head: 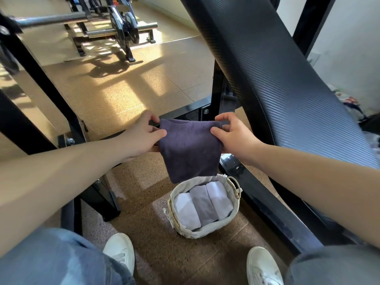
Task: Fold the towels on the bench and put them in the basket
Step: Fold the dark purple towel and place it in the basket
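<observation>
A folded dark purple towel (188, 150) hangs in the air above the basket. My left hand (141, 133) pinches its upper left corner and my right hand (233, 133) pinches its upper right corner. Below it on the floor stands a round woven basket (230, 218) with a pale lining. Inside lie three folded towels side by side: a white one (186, 210), a grey one (203, 204) and another white one (220, 199). The towel's lower edge hides the basket's far rim.
The black padded bench (287, 79) slants along the right, its black steel frame (267, 202) running beside the basket. Black frame posts (41, 79) stand at left. My white shoes (121, 249) flank the basket. A barbell rack (115, 27) stands farther back on the cork-coloured floor.
</observation>
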`<state>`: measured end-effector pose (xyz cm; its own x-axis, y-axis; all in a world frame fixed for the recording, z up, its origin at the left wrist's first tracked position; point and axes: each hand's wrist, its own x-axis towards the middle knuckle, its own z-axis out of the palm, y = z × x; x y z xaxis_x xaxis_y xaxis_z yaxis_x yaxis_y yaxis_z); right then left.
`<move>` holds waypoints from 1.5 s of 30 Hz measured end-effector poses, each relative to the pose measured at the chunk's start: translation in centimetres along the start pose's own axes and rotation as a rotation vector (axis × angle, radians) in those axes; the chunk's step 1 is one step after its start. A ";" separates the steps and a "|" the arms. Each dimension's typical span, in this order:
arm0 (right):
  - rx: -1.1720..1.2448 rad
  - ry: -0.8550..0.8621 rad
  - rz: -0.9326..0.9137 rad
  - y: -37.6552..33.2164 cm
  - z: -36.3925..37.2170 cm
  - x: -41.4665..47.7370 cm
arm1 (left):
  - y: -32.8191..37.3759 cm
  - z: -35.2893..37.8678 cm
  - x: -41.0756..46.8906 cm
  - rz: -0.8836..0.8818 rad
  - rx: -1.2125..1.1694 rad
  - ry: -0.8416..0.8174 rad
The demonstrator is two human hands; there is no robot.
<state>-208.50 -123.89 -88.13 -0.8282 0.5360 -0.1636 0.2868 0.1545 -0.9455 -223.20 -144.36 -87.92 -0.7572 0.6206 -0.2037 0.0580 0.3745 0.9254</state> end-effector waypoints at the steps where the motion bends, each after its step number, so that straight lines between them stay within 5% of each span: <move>1: 0.007 0.020 0.000 0.0 0.0 0.0 | -0.1 0.0 0.0 0.026 0.028 -0.021; 6: 0.106 0.068 -0.022 -0.2 0.2 0.1 | 0.1 0.9 -0.3 0.035 0.037 -0.030; 11: 0.293 -0.097 0.014 -0.7 -0.1 -0.3 | 0.1 0.7 -0.3 0.024 -0.021 -0.026; 24: -0.050 0.011 -0.115 -0.3 0.7 -0.2 | 0.3 1.0 -0.4 0.000 -0.093 -0.073; 31: -0.369 -0.080 -0.141 -0.4 0.5 -0.7 | 0.2 0.2 -0.4 0.089 0.198 -0.053; 35: -0.399 -0.085 -0.179 0.2 0.5 -0.4 | 0.1 0.2 -0.3 0.177 0.426 -0.058; 45: -0.478 -0.041 -0.281 0.8 -0.2 -0.1 | 0.3 0.1 -0.7 0.262 0.566 -0.010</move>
<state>-208.14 -123.64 -88.82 -0.9196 0.3886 0.0569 0.2307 0.6517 -0.7225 -222.64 -144.62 -87.56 -0.6650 0.7468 0.0015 0.5789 0.5142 0.6328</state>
